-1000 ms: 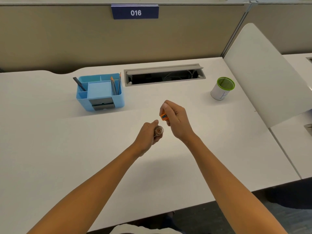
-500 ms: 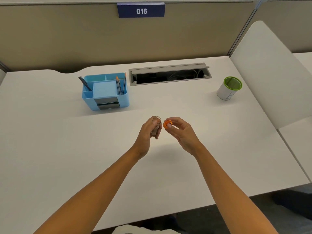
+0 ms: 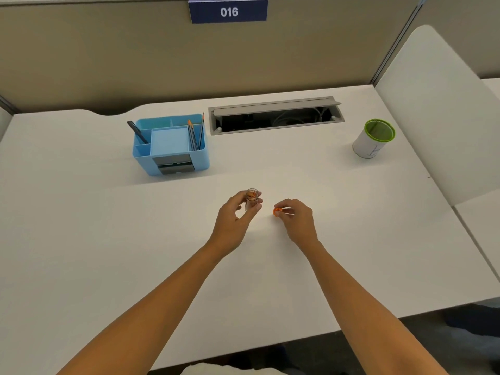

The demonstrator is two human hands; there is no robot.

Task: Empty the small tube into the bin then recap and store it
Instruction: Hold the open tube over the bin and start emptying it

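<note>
Small clear tube [image 3: 252,199] was uncapped and upright, pinched between thumb and fingers of the left hand [image 3: 236,221] above the middle of the white surface [image 3: 81,239]. Orange bits showed inside near its open mouth. Orange cap [image 3: 277,211] was off the tube, just beside it to the right, pinched at the fingertips of the right hand [image 3: 297,222]. Hands close together but not touching. Green-rimmed white bin [image 3: 374,138] stood well apart at the far right, tilted, open top showing. Blue organizer [image 3: 171,144] sat far left of centre, holding pencils [image 3: 195,133] and a dark pen [image 3: 137,131]. Grey cable tray [image 3: 274,115] lay open behind, between organizer and bin. Sign "016" [image 3: 228,11] on the partition.
</note>
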